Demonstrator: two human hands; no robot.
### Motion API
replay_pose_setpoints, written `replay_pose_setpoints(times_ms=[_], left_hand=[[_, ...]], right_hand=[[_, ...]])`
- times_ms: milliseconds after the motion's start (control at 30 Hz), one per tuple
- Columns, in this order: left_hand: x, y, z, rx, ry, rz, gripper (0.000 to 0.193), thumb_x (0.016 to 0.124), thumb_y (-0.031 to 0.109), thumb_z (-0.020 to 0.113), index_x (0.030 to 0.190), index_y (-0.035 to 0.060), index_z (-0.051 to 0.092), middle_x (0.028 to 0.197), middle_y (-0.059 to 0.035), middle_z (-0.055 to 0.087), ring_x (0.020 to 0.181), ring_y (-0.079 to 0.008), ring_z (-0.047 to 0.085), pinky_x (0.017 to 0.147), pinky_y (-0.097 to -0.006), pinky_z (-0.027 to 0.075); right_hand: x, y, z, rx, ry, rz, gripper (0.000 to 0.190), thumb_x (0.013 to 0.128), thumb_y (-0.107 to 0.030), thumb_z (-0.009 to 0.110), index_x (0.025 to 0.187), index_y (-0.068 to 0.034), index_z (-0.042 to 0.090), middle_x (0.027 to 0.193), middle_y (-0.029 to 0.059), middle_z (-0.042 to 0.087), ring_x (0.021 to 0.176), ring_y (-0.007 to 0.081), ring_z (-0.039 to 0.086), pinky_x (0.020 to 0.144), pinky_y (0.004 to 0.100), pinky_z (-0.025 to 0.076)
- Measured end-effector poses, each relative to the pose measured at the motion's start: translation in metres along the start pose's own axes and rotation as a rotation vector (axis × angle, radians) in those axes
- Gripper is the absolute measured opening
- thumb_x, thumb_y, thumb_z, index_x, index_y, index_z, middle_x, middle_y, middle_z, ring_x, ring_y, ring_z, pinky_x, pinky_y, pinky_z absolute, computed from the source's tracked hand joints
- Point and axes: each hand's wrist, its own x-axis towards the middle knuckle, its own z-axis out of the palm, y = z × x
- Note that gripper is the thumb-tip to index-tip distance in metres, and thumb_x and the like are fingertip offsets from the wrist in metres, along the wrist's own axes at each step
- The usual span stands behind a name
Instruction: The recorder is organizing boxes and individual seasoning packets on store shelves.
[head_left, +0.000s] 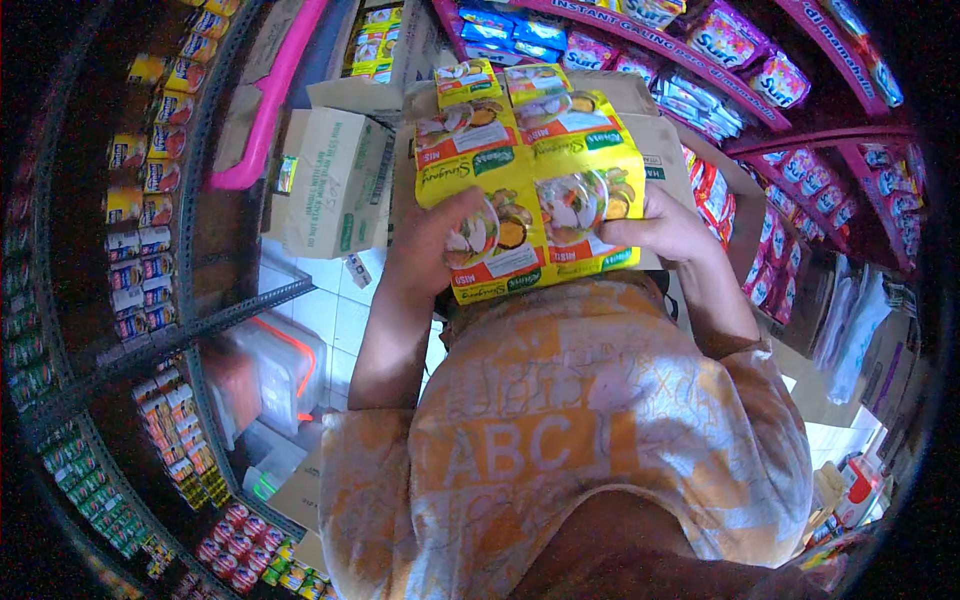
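Observation:
Both my hands hold a wide sheet of joined yellow Knorr Sinigang seasoning sachets in front of my body. My left hand grips its left edge, the thumb lying over the printed front. At the right edge, my right hand has its thumb on top and its fingers mostly hidden. The sheet's far end reaches over an opened cardboard box; how much of the box lies beneath the sheet is hidden.
An upright cardboard carton stands at left, with a box of yellow sachets beyond it. Metal shelves of cans line the left side. Pink-edged shelves hold Surf detergent packs. Clear plastic containers sit lower left.

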Motion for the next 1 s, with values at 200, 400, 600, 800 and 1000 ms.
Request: replay_pose_setpoints(times_ms=[200, 400, 600, 800, 1000], left_hand=[[-0.006, -0.009, 0.008, 0.263, -0.116, 0.024, 0.034, 0.077, 0.012, 0.062, 0.109, 0.0023, 0.054, 0.102, -0.0073, 0.060, 0.093, -0.0162, 0.058, 0.079, -0.0302, 0.047], [0.014, -0.034, -0.032, 0.115, -0.254, -0.112, 0.041, 0.081, 0.018, 0.058, 0.118, 0.0032, 0.047, 0.109, -0.0072, 0.057, 0.098, -0.0187, 0.056, 0.084, -0.0337, 0.045], [0.036, -0.028, -0.017, -0.116, -0.120, -0.094, 0.041, 0.083, 0.022, 0.054, 0.120, 0.0045, 0.045, 0.109, -0.0071, 0.057, 0.096, -0.0193, 0.058, 0.080, -0.0324, 0.048], [0.043, -0.030, -0.016, 0.098, -0.039, 0.012, 0.038, 0.081, 0.020, 0.058, 0.115, 0.0045, 0.049, 0.104, -0.0075, 0.059, 0.090, -0.0156, 0.060, 0.073, -0.0300, 0.050], [0.051, -0.048, -0.031, 0.056, 0.177, -0.068, 0.038, 0.083, 0.024, 0.057, 0.115, 0.0033, 0.049, 0.103, -0.0074, 0.059, 0.087, -0.0159, 0.059, 0.070, -0.0310, 0.050]], right_hand=[[0.017, 0.005, -0.002, 0.713, 0.149, 0.075, 0.053, 0.080, -0.029, 0.062, 0.119, 0.001, 0.045, 0.115, 0.0139, 0.053, 0.101, 0.0230, 0.055, 0.088, 0.0363, 0.044], [0.037, 0.023, -0.016, 0.432, 0.239, 0.101, 0.045, 0.079, -0.023, 0.064, 0.114, 0.001, 0.050, 0.106, 0.0115, 0.059, 0.092, 0.0201, 0.059, 0.080, 0.0333, 0.048], [0.044, 0.019, -0.018, 0.270, 0.220, 0.055, 0.044, 0.077, -0.022, 0.065, 0.112, 0.001, 0.052, 0.103, 0.0106, 0.060, 0.087, 0.0183, 0.060, 0.077, 0.0309, 0.049], [0.072, 0.017, -0.032, 0.321, 0.253, 0.098, 0.041, 0.077, -0.021, 0.066, 0.110, 0.001, 0.053, 0.102, 0.0095, 0.060, 0.085, 0.0174, 0.061, 0.076, 0.0308, 0.049], [0.079, 0.034, -0.024, 0.275, 0.332, -0.027, 0.033, 0.077, -0.017, 0.066, 0.105, -0.002, 0.057, 0.095, 0.0063, 0.062, 0.080, 0.0142, 0.060, 0.072, 0.0290, 0.049]])
